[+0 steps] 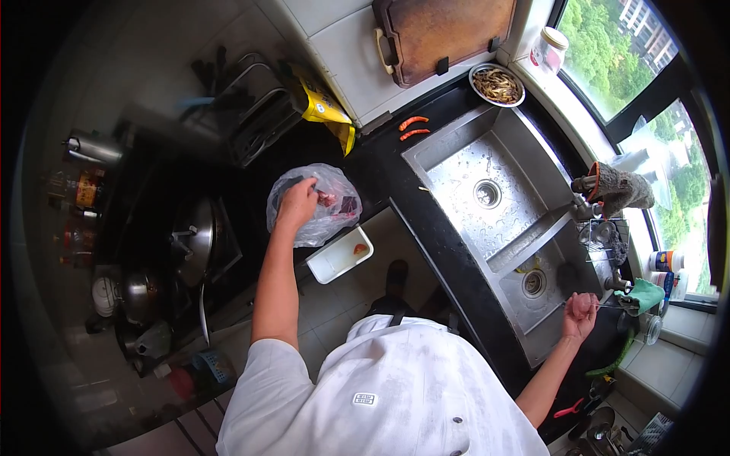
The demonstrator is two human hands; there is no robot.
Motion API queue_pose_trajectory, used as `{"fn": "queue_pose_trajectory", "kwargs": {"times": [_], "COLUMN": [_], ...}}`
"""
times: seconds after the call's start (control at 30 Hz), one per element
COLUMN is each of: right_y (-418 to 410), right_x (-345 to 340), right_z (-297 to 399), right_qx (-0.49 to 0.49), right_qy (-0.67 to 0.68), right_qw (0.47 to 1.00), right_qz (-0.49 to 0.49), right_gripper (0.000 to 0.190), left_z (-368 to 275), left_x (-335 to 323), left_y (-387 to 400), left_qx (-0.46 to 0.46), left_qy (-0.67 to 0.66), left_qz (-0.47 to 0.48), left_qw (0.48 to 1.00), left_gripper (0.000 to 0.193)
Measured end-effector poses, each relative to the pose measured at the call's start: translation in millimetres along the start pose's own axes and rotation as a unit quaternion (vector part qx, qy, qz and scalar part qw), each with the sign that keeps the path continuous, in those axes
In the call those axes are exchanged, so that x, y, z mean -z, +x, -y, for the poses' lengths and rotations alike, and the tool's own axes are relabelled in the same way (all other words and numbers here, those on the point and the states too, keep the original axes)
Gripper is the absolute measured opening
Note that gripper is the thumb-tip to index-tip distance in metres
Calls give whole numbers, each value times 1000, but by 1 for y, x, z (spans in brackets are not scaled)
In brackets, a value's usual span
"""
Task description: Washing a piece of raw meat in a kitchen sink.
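Observation:
My left hand point(297, 200) reaches into the opening of a clear plastic bag point(333, 228) on the dark counter, its fingers bent beside some raw red meat point(326, 198). Whether they grip anything is unclear. Just below the bag, a white rectangular tray point(336, 259) holds a small orange-red piece point(360, 248). Far to the right, my right hand point(577, 322) is palm up near the smaller sink basin point(536, 308), fingers curled around a pinkish lump point(584, 306) that looks like raw meat.
Two red chillies point(413, 122) lie beside the large steel sink basin point(456, 176). A metal bowl of brown strips point(497, 85) stands behind it. A yellow packet point(325, 108) and a knife rack point(256, 114) stand at back left, a lidded pan point(197, 245) at left, and a green cloth point(641, 297) at right.

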State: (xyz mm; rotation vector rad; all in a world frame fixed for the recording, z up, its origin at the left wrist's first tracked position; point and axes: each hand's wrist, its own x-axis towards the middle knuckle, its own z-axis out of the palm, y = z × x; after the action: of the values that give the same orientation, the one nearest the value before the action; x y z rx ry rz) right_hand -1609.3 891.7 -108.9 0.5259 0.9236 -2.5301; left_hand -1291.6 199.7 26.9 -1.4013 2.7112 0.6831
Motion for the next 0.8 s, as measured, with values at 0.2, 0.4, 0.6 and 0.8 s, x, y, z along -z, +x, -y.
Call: {"fn": "queue_pose_trajectory", "kwargs": {"times": [0.2,0.4,0.6,0.8], "right_y": [6,15,19,14], "right_x": [5,4,10,9], "right_z": [1,-7,-12,-12], "right_qx": [22,2,15,3], "right_qy": [47,32,8,12], "right_qw": [999,998,997,997], "right_qz": [17,-57,-79,-82], "right_gripper": [22,23,27,30], "left_z": [-21,-7,-19,-17], "left_x": [-26,-59,-28,-4], "left_y": [-58,-90,-83,-49], "left_qx": [-76,-195,-204,-151], "left_qy": [185,196,189,216], "left_qz": [75,-68,-181,-260], "left_qw": [977,959,943,929], "left_gripper": [38,5,10,74]}}
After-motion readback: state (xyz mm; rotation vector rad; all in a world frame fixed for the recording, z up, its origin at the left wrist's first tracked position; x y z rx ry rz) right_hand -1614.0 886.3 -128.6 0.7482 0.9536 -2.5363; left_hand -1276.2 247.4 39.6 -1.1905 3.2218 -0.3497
